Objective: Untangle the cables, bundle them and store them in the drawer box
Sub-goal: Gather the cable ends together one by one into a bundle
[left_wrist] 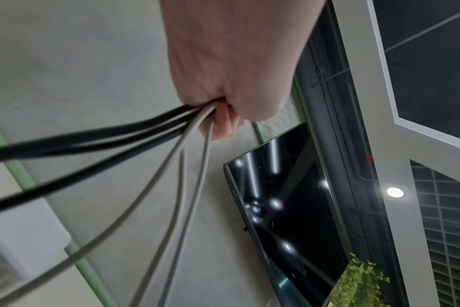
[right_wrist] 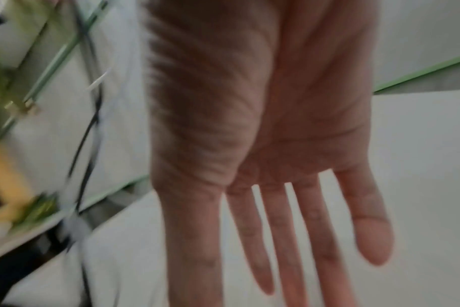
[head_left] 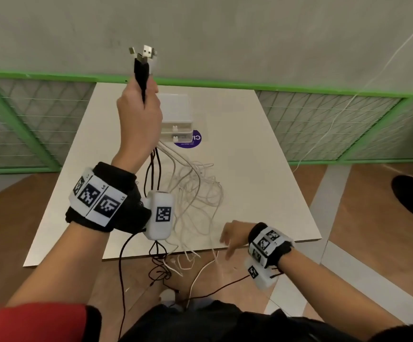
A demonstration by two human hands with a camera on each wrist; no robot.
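The cables (head_left: 190, 193) are the big job here. The left hand (head_left: 140, 112) is up high with its fingers curled tight round all of them just below the plugs (head_left: 144, 52), black ones and white ones together. From the fist they hang down in a loose messy heap on the bench (head_left: 262, 174) and spill over the near edge to the floor. The step looks like pulling the tangle straight. To do it well, I think the left hand should hold the plug ends even and firm. The right hand (head_left: 232, 239) is low by the near edge of the bench, with flat, spread fingers and nothing in it. It could close softly round the hanging cables under the fist and slide down them, so the knots comb out. Pull slowly, since a hard tug may make a knot tighter. The ends on the floor need lifting too, or they may catch on the bench edge.

The drawer box (head_left: 175, 117) sits at the far side of the bench, behind the raised hand, and its drawers look shut. No cable is in it yet.

The bench is pale and smooth. A round purple sticker (head_left: 195, 144) lies beside the box. Behind the bench runs a green wire fence (head_left: 324, 124) and a plain grey wall. The floor is brown like wood.
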